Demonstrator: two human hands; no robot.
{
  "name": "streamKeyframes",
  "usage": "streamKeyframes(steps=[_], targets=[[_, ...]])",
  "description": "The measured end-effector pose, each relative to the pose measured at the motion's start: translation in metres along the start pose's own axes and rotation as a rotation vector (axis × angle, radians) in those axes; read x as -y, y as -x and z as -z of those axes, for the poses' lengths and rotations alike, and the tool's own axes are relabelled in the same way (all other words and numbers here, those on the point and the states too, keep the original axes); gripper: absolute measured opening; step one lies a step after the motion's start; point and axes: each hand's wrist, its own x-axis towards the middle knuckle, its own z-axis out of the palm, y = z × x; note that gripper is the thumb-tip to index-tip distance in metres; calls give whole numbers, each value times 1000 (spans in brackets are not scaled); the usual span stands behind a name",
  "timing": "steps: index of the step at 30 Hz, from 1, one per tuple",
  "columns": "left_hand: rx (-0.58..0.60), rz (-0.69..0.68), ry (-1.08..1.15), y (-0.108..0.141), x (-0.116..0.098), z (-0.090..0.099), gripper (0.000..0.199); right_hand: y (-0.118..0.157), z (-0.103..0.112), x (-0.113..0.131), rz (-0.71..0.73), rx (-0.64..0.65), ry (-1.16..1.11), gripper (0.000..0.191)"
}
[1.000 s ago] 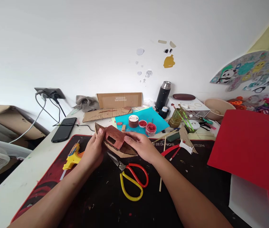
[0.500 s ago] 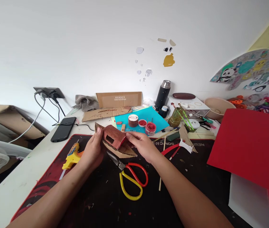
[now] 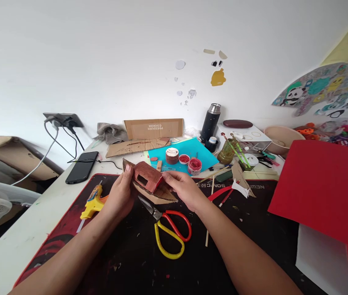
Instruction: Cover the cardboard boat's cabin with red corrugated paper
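Between my two hands is a small cardboard boat (image 3: 157,197) with a pointed end. On it sits a curved red-brown painted cabin (image 3: 149,174) with a rectangular window hole. My left hand (image 3: 121,191) is closed on the boat's left end, thumb on top. The fingers of my right hand (image 3: 181,184) pinch the cabin's right edge, which shows brighter red. Scissors (image 3: 158,215) with one red and one yellow handle lie on the black mat (image 3: 124,262) just below the boat. A yellow hot glue gun (image 3: 92,203) rests beside my left forearm.
Behind the boat, open red paint (image 3: 194,165) and a brown jar (image 3: 171,156) stand on blue paper (image 3: 203,152). Brushes lean in a murky jar (image 3: 226,152) near a black thermos (image 3: 210,125). A phone (image 3: 82,168) lies left; red sheets (image 3: 318,184) stand right.
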Motion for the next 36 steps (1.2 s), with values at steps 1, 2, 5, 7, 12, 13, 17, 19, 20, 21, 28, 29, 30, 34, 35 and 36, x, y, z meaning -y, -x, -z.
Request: streamKeyframes(steps=[1,2,5,7,12,13,17,19,20,21,28,29,30,34,35,36], targets=[[0,-1,1,0,1,0,68,0,0,0,-4,8,-17,53],[-1,-1,2,0,1,1,68,0,-1,0,-12,13,-33,54],[0,8,3,0,2,1,69,0,0,0,-45,8,-46,56],[-1,12,10,1,1,1,70,1,0,0,-61,-2,-33,57],[-18,41,41,0,0,1,73,2,0,2,-73,3,-53,53],[-20,46,47,0,0,1,73,2,0,2,-72,9,-65,53],[-44,43,70,-2,-1,0,66,3,-2,5,-68,-1,-100,56],[-44,43,67,-2,0,0,68,4,-3,5,-76,-21,-114,58],[-34,45,62,-1,0,0,70,3,-4,5,-82,-29,-123,59],[-20,49,58,-1,1,-1,73,3,-5,4,-88,-33,-134,60],[-33,136,131,1,1,-2,53,0,-7,1,-98,-8,-220,56],[-36,157,147,1,0,-2,48,0,-7,1,-94,-9,-227,56],[-39,175,160,1,-2,-3,45,0,-6,0,-86,-11,-226,56],[-64,202,166,-1,-7,-6,46,1,-4,1,-3,-21,-126,57],[-70,200,158,-2,-8,-7,47,1,-4,1,17,-20,-93,57],[-73,196,150,-2,-8,-7,49,1,-4,2,33,-14,-72,56]])
